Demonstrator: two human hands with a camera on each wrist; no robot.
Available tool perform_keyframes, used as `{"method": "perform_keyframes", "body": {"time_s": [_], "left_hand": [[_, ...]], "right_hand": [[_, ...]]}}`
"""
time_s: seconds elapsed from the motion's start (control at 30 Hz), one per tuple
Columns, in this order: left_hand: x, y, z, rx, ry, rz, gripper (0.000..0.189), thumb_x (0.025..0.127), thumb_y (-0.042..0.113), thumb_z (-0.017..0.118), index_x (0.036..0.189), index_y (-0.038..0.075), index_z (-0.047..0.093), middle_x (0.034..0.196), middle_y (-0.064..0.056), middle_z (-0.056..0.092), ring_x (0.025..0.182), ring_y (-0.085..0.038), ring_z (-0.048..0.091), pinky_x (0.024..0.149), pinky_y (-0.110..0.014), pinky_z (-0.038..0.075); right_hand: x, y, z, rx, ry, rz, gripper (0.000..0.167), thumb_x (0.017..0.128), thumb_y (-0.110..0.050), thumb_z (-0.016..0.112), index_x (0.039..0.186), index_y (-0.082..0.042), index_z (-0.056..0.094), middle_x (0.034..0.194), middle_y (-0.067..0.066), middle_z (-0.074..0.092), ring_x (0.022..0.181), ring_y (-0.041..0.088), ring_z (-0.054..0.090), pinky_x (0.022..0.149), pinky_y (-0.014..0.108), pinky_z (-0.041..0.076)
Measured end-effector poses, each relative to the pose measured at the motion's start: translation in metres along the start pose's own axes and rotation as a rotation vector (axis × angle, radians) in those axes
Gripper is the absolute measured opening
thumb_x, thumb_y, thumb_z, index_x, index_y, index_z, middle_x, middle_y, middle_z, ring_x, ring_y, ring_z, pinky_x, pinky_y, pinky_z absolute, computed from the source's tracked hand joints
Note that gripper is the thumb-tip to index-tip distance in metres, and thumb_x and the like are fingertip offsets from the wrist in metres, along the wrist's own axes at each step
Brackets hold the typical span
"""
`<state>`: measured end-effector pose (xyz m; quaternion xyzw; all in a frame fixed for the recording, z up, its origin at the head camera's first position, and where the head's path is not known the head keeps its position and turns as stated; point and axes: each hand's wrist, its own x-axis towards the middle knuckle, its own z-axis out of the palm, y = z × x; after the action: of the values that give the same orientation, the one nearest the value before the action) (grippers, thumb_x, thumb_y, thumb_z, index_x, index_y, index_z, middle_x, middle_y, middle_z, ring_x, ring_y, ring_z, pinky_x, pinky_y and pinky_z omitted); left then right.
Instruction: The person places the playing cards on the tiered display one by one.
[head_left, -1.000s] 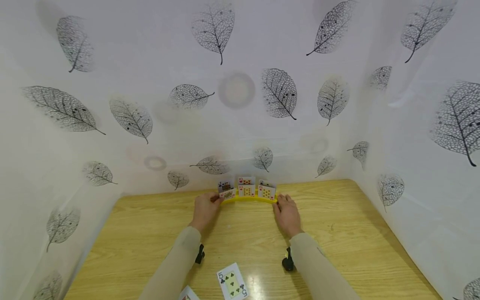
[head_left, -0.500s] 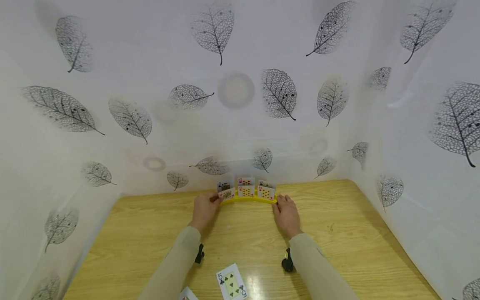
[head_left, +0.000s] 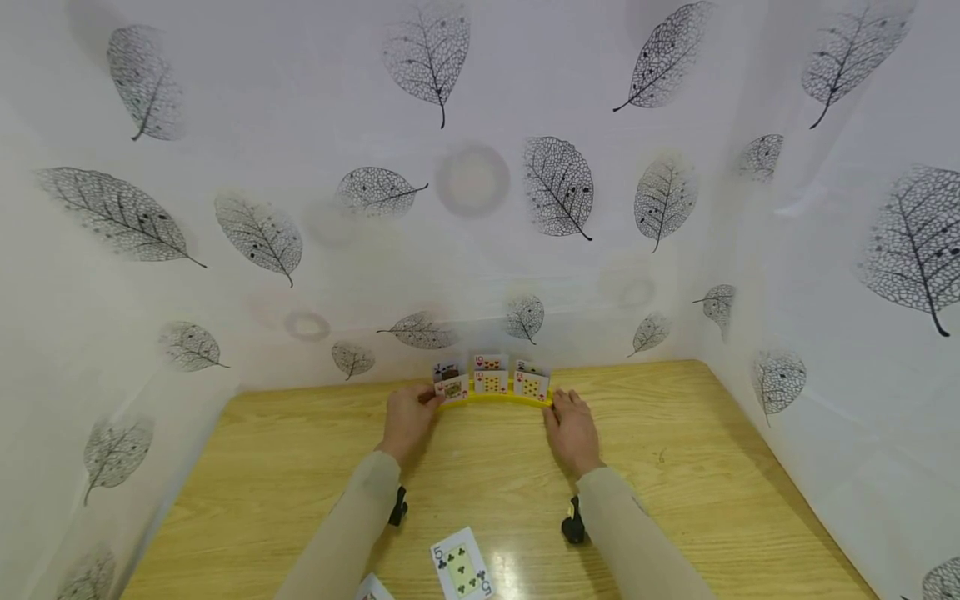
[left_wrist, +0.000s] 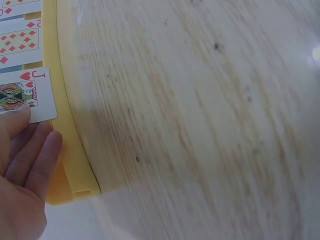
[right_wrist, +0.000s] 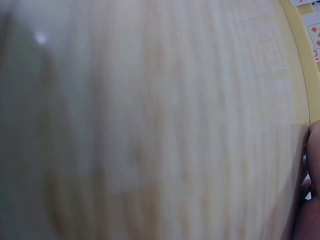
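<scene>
A curved yellow card holder (head_left: 498, 397) stands at the far side of the table with two rows of playing cards. At its left end my left hand (head_left: 408, 419) pinches the jack of hearts (left_wrist: 30, 92), thumb over the card's face and the other fingers beside the holder. A dark-figured card (head_left: 446, 368) rises behind that jack. The ten of diamonds (head_left: 491, 382) and another diamond card (head_left: 531, 385) stand to its right in the front row. My right hand (head_left: 574, 429) grips the holder's right end, which its fingers partly hide.
The five of clubs (head_left: 461, 564) lies face up on the wooden table (head_left: 675, 483), near the front. Part of another card (head_left: 372, 588) shows at the bottom edge. A leaf-patterned curtain (head_left: 480, 250) surrounds the table's back and sides.
The jack of hearts has turned from tilted to more level in the front row, covering more of the card behind it. My right hand stays at the holder's end.
</scene>
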<state>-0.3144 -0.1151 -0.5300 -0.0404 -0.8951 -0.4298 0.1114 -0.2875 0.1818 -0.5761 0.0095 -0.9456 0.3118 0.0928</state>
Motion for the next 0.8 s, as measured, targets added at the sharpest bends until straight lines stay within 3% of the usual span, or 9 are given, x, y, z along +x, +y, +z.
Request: {"method": "perform_keyframes", "body": {"time_s": [0.8], "left_hand": [[0.003, -0.0007, -0.0031, -0.019, 0.003, 0.051, 0.011, 0.094, 0.01, 0.079, 0.101, 0.001, 0.081, 0.098, -0.016, 0.08, 0.09, -0.028, 0.075, 0.081, -0.043, 0.065]], "right_hand": [[-0.0002, -0.0015, -0.0007, -0.006, -0.008, 0.001, 0.054, 0.112, -0.028, 0.052, 0.152, 0.008, 0.048, 0.161, 0.023, 0.047, 0.157, 0.043, 0.033, 0.131, 0.057, 0.024]]}}
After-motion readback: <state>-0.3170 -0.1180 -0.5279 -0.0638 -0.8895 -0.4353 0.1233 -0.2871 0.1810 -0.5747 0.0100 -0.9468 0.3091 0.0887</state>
